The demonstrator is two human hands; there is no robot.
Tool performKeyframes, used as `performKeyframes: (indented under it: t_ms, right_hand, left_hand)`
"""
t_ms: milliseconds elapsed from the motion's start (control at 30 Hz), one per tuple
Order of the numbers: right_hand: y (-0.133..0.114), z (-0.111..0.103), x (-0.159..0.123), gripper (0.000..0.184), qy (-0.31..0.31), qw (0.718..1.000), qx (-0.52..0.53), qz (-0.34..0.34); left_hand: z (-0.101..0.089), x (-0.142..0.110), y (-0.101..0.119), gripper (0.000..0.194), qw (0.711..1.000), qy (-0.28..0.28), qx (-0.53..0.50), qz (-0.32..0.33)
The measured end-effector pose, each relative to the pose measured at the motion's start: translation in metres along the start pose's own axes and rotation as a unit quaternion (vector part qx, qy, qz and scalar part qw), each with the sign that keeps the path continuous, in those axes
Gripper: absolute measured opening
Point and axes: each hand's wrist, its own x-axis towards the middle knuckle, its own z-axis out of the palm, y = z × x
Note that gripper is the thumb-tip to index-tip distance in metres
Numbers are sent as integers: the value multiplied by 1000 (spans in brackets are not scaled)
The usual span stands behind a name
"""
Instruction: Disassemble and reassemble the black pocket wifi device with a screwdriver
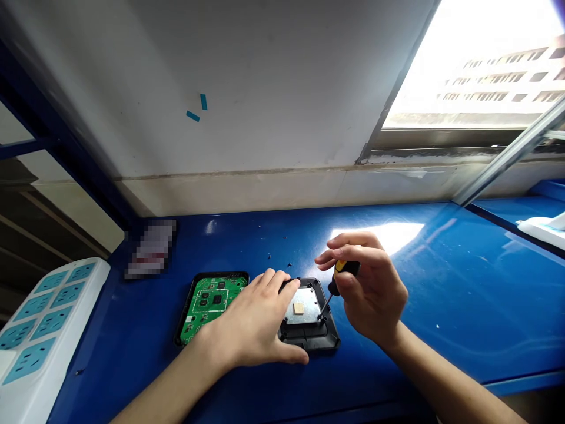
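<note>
Across the lower half of the frame runs a glossy blue surface [441, 282], with a white power strip [39, 330] at lower left and a blurred packet [150, 250] left of centre. At lower centre lie two parts of an opened device: a black shell holding a green circuit board [207, 300], and, just to its right, a black housing [309, 335] fitted with a grey metal plate [304, 306] that carries a small tan pad. The housing's long axis runs roughly from the bottom edge of the frame towards the wall. The left hand [256, 324] lies flat over the gap between both parts, fingers spread and pressing down, gripping nothing. The right hand [371, 288] has its fingers closed around a small screwdriver [338, 280] with a yellow-and-black handle; the tool's axis slants from upper right to lower left, its tip pointing down at the plate's right edge. Several tiny dark specks, possibly screws, rest on the surface above the parts. Judged from this layout, the case is already separated and the board exposed; work on the plate's fasteners appears to be in hand, and whether they are going in or coming out cannot be told.
</note>
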Motion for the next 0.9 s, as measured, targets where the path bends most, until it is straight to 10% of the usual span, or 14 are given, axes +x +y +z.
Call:
performKeyframes:
  t_ms: [900]
  right_hand:
    - [-2, 1, -2, 26, 6, 999, 27, 22]
  left_hand:
    - [-1, 2, 0, 99, 1000, -6, 9, 0]
